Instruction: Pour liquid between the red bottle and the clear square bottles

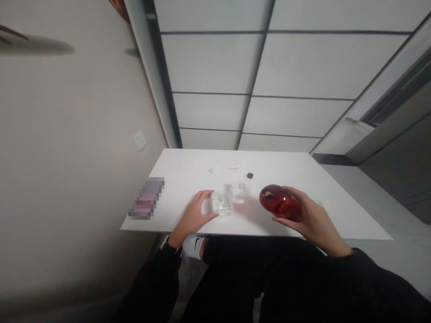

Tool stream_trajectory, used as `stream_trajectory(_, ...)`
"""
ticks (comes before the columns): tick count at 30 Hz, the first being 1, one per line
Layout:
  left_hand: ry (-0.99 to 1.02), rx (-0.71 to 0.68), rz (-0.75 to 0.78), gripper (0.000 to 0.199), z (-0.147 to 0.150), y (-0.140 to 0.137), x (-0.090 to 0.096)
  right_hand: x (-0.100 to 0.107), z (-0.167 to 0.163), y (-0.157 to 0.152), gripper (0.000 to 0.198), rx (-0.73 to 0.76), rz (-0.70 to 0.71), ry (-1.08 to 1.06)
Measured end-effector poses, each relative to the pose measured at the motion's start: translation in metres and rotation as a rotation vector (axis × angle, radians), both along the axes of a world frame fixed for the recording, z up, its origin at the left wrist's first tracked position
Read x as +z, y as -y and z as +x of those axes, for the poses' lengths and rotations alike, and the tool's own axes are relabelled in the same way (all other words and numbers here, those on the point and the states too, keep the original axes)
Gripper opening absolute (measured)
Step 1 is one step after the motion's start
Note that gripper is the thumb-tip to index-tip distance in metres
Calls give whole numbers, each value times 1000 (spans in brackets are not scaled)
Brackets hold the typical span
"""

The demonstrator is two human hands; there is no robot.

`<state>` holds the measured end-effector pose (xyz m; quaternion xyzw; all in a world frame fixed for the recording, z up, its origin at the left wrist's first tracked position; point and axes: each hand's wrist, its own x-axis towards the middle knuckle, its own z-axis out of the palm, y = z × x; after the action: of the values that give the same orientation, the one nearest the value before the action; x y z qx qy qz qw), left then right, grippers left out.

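My right hand (305, 215) is wrapped round a glossy, see-through red bottle (281, 204), held tilted over the right half of the white table. An orange and black mark shows on the end facing left. On the left, my left hand (198, 215) curves round a small clear square container (221, 205), thumb at its near edge and fingertips at its far edge. A second clear container (241, 190) stands just behind and to the right of it. What the containers hold, if anything, is too faint to make out.
Behind the containers lie a small black disc (249, 175) and some small clear or white pieces (233, 167). A blurred-out flat purple item (147, 198) rests at the left of the white table (286, 163). A wall and pale panels border the table.
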<state>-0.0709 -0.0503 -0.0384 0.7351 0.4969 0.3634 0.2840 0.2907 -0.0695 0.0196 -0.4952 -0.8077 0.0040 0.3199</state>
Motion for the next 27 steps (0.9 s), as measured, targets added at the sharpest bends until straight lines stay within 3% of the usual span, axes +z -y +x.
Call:
stream_trajectory(5, 2, -27, -26, 60, 19, 19, 2, 13, -8, 1, 69, 75, 21, 215)
stream_trajectory(12, -26, -76, -34, 69, 39, 22, -5, 27, -9, -2, 79, 202, 156, 411)
stream_trajectory(27, -200, -138, 70, 82, 42, 19, -12, 51, -17, -17, 83, 353, 124, 633)
